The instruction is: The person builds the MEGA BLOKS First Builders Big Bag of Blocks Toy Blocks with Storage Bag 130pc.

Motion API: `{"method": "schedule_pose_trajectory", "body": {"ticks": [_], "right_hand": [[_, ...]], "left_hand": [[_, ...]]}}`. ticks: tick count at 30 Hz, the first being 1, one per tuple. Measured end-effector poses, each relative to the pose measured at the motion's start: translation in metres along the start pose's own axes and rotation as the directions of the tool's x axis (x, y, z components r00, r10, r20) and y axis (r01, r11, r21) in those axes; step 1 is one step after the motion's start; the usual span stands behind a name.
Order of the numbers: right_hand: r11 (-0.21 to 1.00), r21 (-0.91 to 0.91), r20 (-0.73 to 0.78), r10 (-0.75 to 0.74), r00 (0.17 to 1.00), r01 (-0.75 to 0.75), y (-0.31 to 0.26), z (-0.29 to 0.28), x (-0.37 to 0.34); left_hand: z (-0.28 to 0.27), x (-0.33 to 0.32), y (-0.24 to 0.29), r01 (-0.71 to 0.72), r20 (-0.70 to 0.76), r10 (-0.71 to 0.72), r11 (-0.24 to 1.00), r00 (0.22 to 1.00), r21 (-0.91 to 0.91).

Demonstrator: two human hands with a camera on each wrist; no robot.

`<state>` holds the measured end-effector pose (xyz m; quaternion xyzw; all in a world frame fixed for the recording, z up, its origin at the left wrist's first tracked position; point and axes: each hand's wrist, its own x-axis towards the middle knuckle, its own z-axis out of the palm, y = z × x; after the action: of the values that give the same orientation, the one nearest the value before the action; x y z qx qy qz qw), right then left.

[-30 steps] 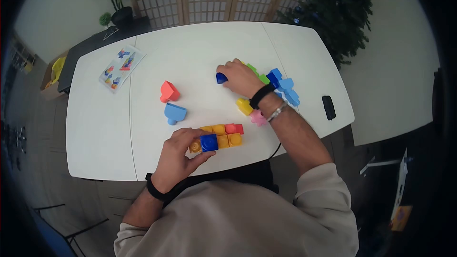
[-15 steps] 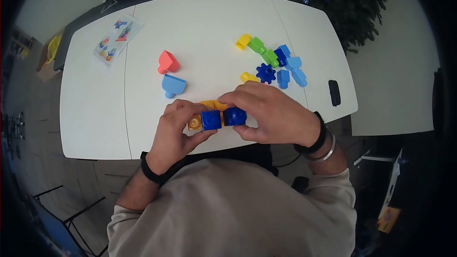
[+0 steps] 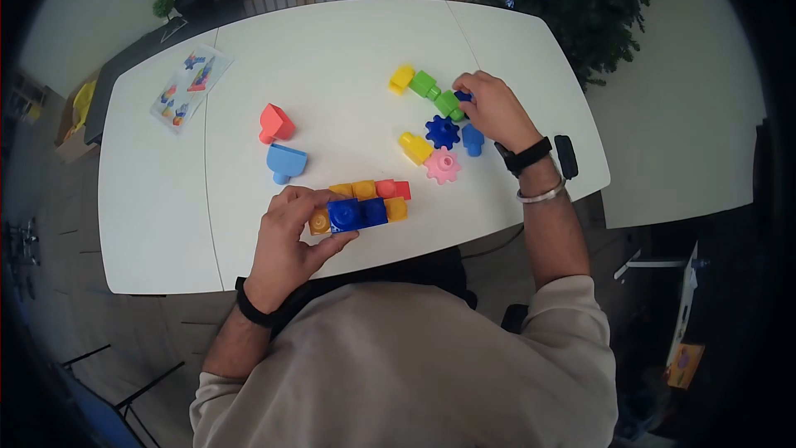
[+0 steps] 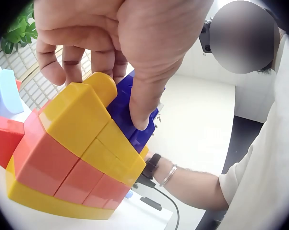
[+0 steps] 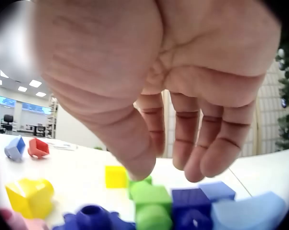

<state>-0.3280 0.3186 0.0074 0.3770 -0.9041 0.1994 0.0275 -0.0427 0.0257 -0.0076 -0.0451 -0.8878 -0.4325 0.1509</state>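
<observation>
My left hand [image 3: 286, 236] pinches a dark blue block [image 3: 344, 215] between thumb and fingers, on top of a stacked build of yellow blocks [image 4: 75, 120] and coral-red blocks [image 4: 77, 181]. A second dark blue block [image 3: 374, 211] sits beside it on the build. My right hand [image 3: 500, 116] hovers over the far-right blocks, thumb and fingers apart above another dark blue block [image 5: 191, 207]. Bordering that block are a green block [image 5: 153, 197] and a light blue block [image 5: 217, 190].
A dark blue gear [image 3: 443, 133], a pink gear [image 3: 444, 165] and yellow block [image 3: 415, 148] lie right of the build. To its left are a red piece [image 3: 277, 123] and light blue rounded piece [image 3: 287, 163]. Picture sheets [image 3: 191, 87] and a black case [image 3: 566, 157] lie farther out.
My right hand brought a dark blue block from the far side onto the build, let go of it, and moved back to the far-right blocks. My left hand keeps its hold.
</observation>
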Motion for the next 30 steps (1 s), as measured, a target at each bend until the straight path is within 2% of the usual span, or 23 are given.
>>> {"method": "schedule_pose_trajectory", "body": {"ticks": [2,6,8,11,15,17,19,21,22,23,24,25,30], "right_hand": [[0.982,-0.115,0.092,0.158,0.983,-0.147,0.027,0.01,0.002],[0.981,-0.102,0.045,0.17,0.984,-0.164,0.035,0.022,0.003],[0.961,-0.197,0.084,0.216,0.973,-0.197,0.031,0.021,0.003],[0.94,-0.24,0.076,0.267,0.961,-0.242,0.03,0.025,0.005],[0.949,-0.23,0.02,0.225,0.974,-0.214,0.026,0.019,0.003],[0.977,-0.108,-0.149,0.167,0.975,-0.184,0.002,-0.001,-0.002],[0.99,0.113,-0.13,0.103,0.986,-0.088,-0.042,-0.027,-0.011],[0.955,0.286,-0.038,-0.067,0.997,0.075,-0.086,-0.049,-0.022],[0.928,0.287,-0.068,-0.23,0.971,0.239,-0.1,-0.049,-0.029],[0.893,0.312,-0.048,-0.325,0.944,0.323,-0.118,-0.052,-0.035],[0.869,0.38,-0.002,-0.343,0.939,0.318,-0.135,-0.053,-0.042],[0.845,0.363,-0.023,-0.414,0.91,0.393,-0.148,-0.052,-0.047],[0.803,0.36,-0.045,-0.494,0.868,0.475,-0.166,-0.015,-0.053]], "left_hand": [[0.001,-0.001,-0.001,0.0,-0.011,-0.001,1.0,1.0,-0.003],[0.0,-0.001,0.001,0.041,-0.013,-0.041,0.999,0.999,-0.015],[0.001,-0.001,0.0,0.036,-0.015,-0.036,0.999,0.999,0.004],[0.001,0.001,-0.001,0.018,-0.02,-0.017,1.0,1.0,0.013],[0.0,0.002,0.0,-0.007,-0.027,0.008,1.0,1.0,0.021],[0.0,0.002,0.0,-0.003,-0.039,0.005,1.0,0.999,0.03],[0.001,0.001,-0.001,0.005,-0.035,-0.004,0.999,0.999,0.039],[0.001,0.003,-0.001,-0.001,-0.024,0.002,0.999,1.0,0.038],[0.001,0.003,-0.002,0.0,-0.019,0.0,0.999,1.0,0.039],[0.002,0.002,-0.003,-0.003,-0.025,0.004,0.999,1.0,0.042],[0.002,0.002,-0.004,-0.006,-0.032,0.007,0.999,0.999,0.043],[0.002,0.002,-0.002,-0.004,-0.029,0.005,0.999,1.0,0.043],[0.001,0.005,0.0,-0.03,-0.039,0.031,0.999,0.999,0.02]]}}
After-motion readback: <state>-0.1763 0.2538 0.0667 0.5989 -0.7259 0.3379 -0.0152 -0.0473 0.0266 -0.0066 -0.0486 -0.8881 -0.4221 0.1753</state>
